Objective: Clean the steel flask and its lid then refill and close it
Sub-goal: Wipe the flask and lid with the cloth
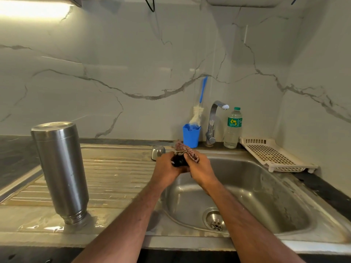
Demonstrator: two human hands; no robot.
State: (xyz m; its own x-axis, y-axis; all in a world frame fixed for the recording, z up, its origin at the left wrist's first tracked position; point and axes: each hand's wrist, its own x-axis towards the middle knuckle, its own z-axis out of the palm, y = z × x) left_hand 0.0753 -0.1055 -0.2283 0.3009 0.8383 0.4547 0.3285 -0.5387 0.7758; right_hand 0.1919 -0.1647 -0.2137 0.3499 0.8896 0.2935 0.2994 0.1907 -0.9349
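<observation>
The steel flask (60,171) stands upside down, mouth on the wet drainboard (117,179), at the left. Above the sink's left rim my left hand (167,168) grips a small black lid (178,161). My right hand (201,168) holds a reddish patterned cloth (185,149) pressed against that lid. Both hands meet over the basin. A small steel cap (158,151) sits on the drainboard just behind my left hand.
The steel sink (266,196) with its drain (214,219) lies under my arms. Behind it stand the tap (213,122), a blue cup (191,135) with a bottle brush (199,107), and a plastic water bottle (233,128). A white perforated tray (273,154) lies at the right.
</observation>
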